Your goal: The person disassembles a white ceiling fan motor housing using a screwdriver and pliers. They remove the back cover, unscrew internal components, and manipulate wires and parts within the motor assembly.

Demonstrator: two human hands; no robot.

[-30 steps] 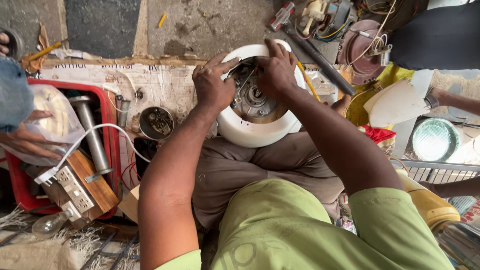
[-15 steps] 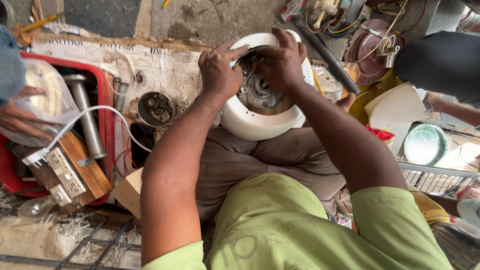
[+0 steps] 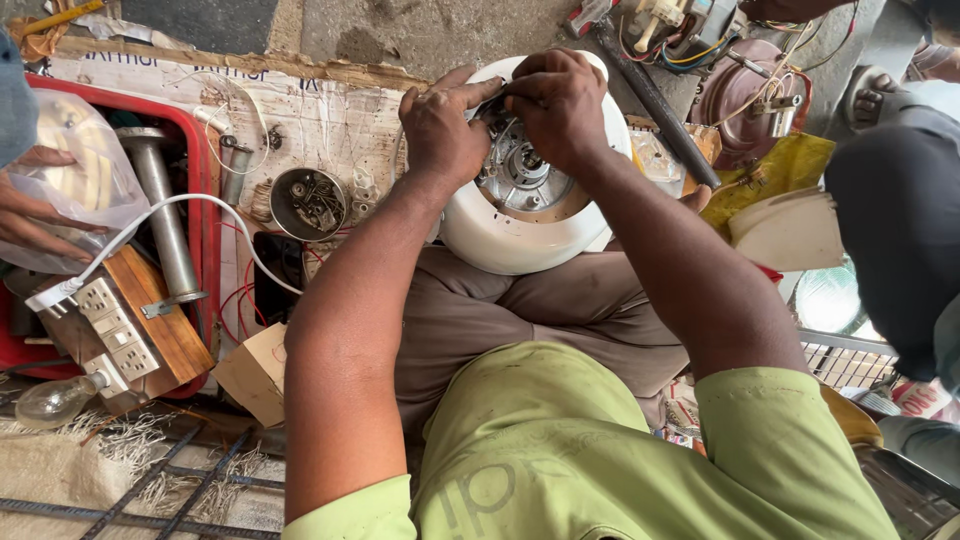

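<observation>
Hands closer together than a second earlier — left hand [image 3: 440,130] now presses flat fingers on the white motor housing [image 3: 520,235], right hand [image 3: 560,105] curled, pinching something unseen inside.

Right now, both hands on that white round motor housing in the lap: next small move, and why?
Probably keep the left hand bracing the white round motor housing while the right hand works at the top edge of the metal core. Both sets of fingertips meet there, and the housing rests only on the crossed legs, so it could tip.
</observation>
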